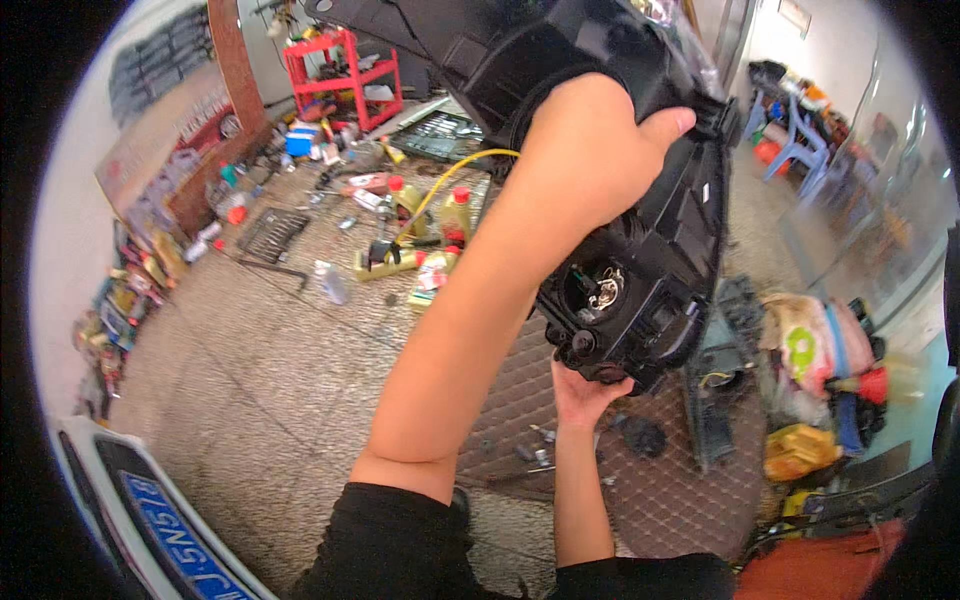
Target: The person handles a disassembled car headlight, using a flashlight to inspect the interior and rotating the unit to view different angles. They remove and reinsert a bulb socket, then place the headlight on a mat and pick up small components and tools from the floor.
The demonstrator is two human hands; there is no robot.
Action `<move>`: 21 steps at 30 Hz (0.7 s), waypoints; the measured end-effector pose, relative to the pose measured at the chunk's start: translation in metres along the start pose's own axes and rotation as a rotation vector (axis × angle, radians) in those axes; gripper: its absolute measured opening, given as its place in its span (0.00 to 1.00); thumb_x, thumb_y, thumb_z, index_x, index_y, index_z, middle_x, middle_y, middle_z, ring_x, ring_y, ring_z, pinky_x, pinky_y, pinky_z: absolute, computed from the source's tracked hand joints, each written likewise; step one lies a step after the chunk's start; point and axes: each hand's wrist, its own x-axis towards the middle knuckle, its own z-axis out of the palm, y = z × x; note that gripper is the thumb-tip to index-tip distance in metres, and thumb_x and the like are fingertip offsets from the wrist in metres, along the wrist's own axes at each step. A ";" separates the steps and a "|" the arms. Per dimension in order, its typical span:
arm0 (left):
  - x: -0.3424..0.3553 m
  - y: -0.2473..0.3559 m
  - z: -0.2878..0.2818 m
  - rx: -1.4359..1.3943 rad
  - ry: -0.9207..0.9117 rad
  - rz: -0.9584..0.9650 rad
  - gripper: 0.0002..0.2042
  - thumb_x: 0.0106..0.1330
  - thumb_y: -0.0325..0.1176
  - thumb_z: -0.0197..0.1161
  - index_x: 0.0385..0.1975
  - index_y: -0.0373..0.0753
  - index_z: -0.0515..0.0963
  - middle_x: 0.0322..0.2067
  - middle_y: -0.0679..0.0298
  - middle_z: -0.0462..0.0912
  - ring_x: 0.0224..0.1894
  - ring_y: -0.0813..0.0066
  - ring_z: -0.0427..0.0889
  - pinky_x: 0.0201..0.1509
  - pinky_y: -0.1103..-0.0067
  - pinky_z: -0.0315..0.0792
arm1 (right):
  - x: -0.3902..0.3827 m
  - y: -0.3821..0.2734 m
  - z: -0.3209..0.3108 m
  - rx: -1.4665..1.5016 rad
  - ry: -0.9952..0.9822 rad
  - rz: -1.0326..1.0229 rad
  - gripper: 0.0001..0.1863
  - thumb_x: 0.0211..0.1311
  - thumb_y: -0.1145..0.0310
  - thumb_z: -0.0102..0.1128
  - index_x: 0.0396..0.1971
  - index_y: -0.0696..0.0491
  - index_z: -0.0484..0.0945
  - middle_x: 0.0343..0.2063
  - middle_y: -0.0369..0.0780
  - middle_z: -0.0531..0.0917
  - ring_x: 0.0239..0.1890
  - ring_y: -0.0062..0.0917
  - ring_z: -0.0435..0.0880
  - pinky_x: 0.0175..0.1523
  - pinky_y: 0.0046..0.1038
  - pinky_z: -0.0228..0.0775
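Observation:
A black car headlight (675, 235) is held up in front of me, its back side facing me. Wires and a bulb socket (604, 288) show inside a round opening in its lower part. My left hand (600, 150) is pushed into the upper part of the housing; its thumb sticks out to the right, and the other fingers are hidden inside. From below, my right hand (590, 395) grips the headlight's bottom end, with its fingers mostly behind the housing.
A brown quilted mat (680, 500) lies below. Yellow bottles with red caps (455, 215), a tool case (272, 237) and a red cart (350, 85) stand left. Bags (800, 335) and a blue chair (800, 140) are right. A white car's corner (100, 450) shows lower left.

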 end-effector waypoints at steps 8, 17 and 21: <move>-0.015 -0.005 0.063 0.332 -0.214 -0.083 0.24 0.61 0.49 0.66 0.26 0.26 0.82 0.29 0.40 0.82 0.36 0.42 0.84 0.43 0.61 0.78 | -0.029 0.059 -0.056 0.286 0.191 0.158 0.50 0.36 0.34 0.72 0.63 0.40 0.69 0.66 0.32 0.69 0.66 0.34 0.64 0.70 0.49 0.47; -0.010 -0.035 0.074 0.265 -0.304 -0.203 0.26 0.62 0.51 0.65 0.28 0.25 0.81 0.30 0.39 0.82 0.38 0.41 0.83 0.44 0.61 0.77 | -0.018 0.019 -0.085 0.135 0.191 0.082 0.53 0.39 0.34 0.72 0.67 0.39 0.63 0.68 0.33 0.63 0.68 0.35 0.60 0.69 0.48 0.49; -0.011 -0.050 0.062 -0.132 -0.162 -0.134 0.24 0.64 0.48 0.65 0.29 0.24 0.80 0.28 0.44 0.83 0.33 0.53 0.84 0.40 0.66 0.76 | 0.026 -0.049 -0.059 0.003 0.233 -0.054 0.55 0.42 0.33 0.69 0.70 0.39 0.58 0.70 0.36 0.60 0.70 0.40 0.58 0.70 0.53 0.51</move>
